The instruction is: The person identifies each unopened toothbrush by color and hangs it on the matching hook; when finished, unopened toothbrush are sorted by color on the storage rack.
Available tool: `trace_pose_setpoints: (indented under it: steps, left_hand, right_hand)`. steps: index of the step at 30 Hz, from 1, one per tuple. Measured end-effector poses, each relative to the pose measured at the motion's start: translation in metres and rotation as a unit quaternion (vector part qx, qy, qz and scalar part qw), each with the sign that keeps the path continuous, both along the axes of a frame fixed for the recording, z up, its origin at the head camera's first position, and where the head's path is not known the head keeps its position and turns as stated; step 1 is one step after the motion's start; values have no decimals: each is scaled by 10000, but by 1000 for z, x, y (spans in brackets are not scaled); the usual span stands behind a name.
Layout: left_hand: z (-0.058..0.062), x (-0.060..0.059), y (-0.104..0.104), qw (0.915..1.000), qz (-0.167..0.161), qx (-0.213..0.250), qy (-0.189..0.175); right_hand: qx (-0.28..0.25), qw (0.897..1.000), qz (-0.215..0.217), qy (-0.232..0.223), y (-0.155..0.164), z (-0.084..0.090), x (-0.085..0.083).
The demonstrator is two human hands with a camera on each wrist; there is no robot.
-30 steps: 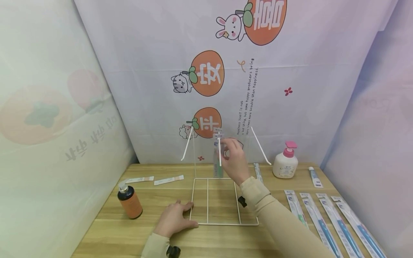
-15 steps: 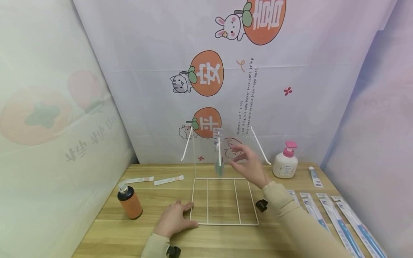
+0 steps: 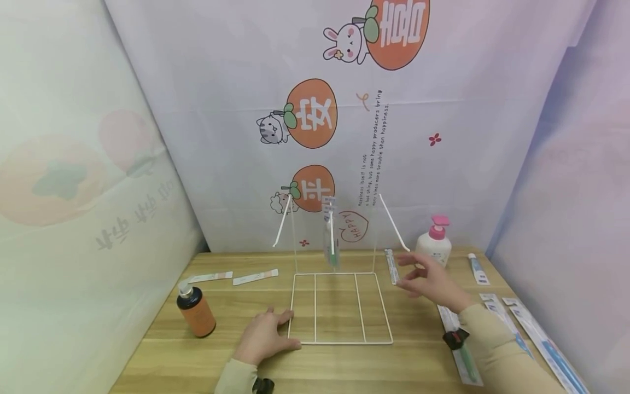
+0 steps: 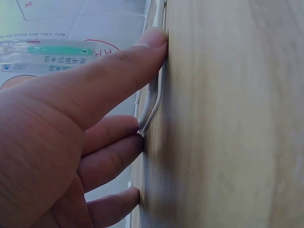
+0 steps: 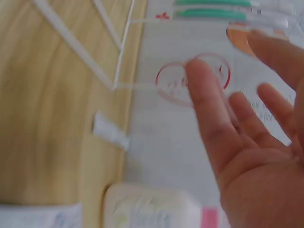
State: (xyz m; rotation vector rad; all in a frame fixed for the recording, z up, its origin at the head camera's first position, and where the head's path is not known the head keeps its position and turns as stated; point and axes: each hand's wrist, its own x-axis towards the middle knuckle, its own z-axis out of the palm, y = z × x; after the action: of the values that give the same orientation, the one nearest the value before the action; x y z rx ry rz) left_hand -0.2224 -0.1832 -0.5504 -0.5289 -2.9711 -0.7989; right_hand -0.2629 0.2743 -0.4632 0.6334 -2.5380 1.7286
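Note:
A white wire display rack [image 3: 344,343] stands on the wooden table, with three prongs slanting toward me. Packaged toothbrushes [image 3: 327,239] with green handles hang from its middle prong; the right wrist view shows two green handles [image 5: 211,14]. At the rack's front left corner my left hand [image 3: 263,334] rests, thumb and fingertips touching the base wire, fingers fairly straight. My right hand [image 3: 430,279] hovers right of the rack with nothing in it, fingers loosely bent and apart. Close to its fingertips lies a narrow white packet [image 3: 391,266].
Several packaged toothbrushes [image 3: 546,345] lie at the right, partly hidden by my right forearm. Behind stand a pink-topped pump bottle [image 3: 433,246] and a small tube [image 3: 478,269]. An orange-labelled bottle [image 3: 198,313] and flat strips [image 3: 256,277] are on the left.
My right hand has let go of the packaged toothbrush at the middle prong and moved right and down, away from the rack. My left hand has stayed at the rack's corner.

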Motion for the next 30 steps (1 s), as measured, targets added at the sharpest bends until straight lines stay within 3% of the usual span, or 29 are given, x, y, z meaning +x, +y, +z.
trace_pose_setpoints:
  steps: [7,11,16,24,30]
  left_hand:
    - [1,-1,2,10000,-31,34,18]
    - [2,0,1,10000,7,63,-27]
    - [2,1,1,9999,60,65,-75]
    - [-1,0,0,9999,44,10,-91]
    - [3,0,1,9999,25,28,-95]
  right_hand:
    - [559,9965,205,-587,54,-23,21]
    - [1134,9913,-124,-658,79,-31,25]
    - [1812,9770,-715,-863,106,-42,26]
    - [1976,9691,-888,-1177,123,-61,22]
    - [2096,9699,-795,-955,120,-69,19]
